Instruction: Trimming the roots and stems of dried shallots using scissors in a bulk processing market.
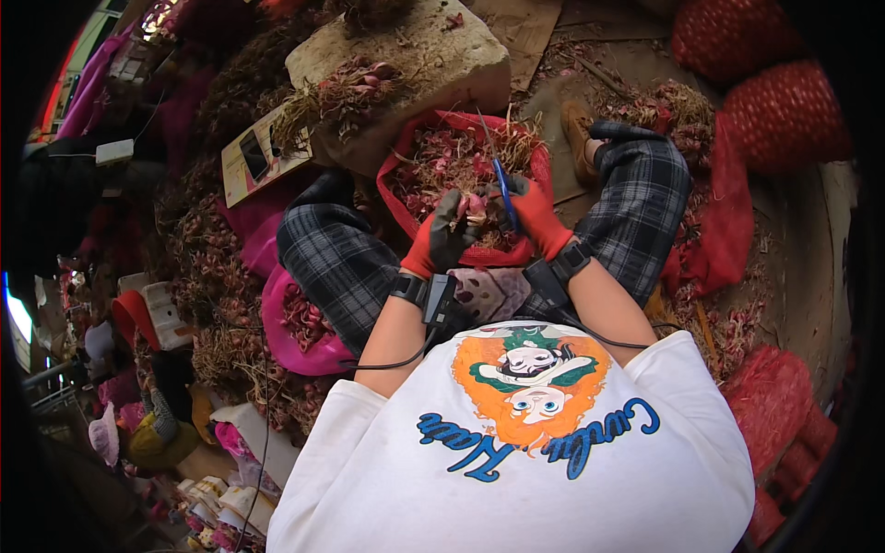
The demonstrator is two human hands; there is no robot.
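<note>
Lit softly around fingers. Shadowed gently on near side of pale stone block beyond fingers. Brightest on white shirt, nearer than fingers. Dimmed to dull red on sacks, beyond and right of fingers. Nearly black in parts far left of fingers, glaring blue-white in narrow strip of light there. Slightly soft at fingers, mushier toward rim. Bent and stretched outward from fingers; swallowed by black at corners.

The white short-sleeved T-shirt shows an orange-haired cartoon and blue lettering. The trousers are dark plaid, the shoe brown. 2 red gloves have dark fingers; 2 wrist straps carry black boxes and cables.
</note>
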